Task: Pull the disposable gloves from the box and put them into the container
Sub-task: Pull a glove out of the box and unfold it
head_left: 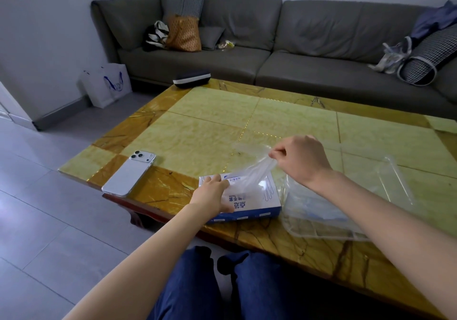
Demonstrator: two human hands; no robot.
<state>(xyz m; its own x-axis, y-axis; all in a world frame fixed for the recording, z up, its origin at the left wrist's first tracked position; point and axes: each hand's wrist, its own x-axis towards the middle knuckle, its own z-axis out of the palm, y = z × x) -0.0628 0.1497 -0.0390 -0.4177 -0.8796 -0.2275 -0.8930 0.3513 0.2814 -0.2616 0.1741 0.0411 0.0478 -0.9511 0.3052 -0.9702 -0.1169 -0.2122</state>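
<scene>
While the left hand (214, 194) presses flat on the white-and-blue cardboard glove box (249, 202) at the table's (212, 131) near edge, the right hand (300, 157) pinches a thin clear plastic glove (252, 168), stretched up out of the box's slot. Just right of the box lies a clear plastic container (385, 186), partly hidden by the right forearm, and a white phone (129, 175) lies well to the left.

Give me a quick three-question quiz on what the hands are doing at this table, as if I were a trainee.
1. True or false: the right hand pinches a clear glove that stretches up from the box.
2. Fill in: seen by the person, the clear container lies on the box's ___ side.
3. The left hand: A holds a cup; B rests on the box; C hangs off the table.
Key: 1 true; 2 right; 3 B.
</scene>
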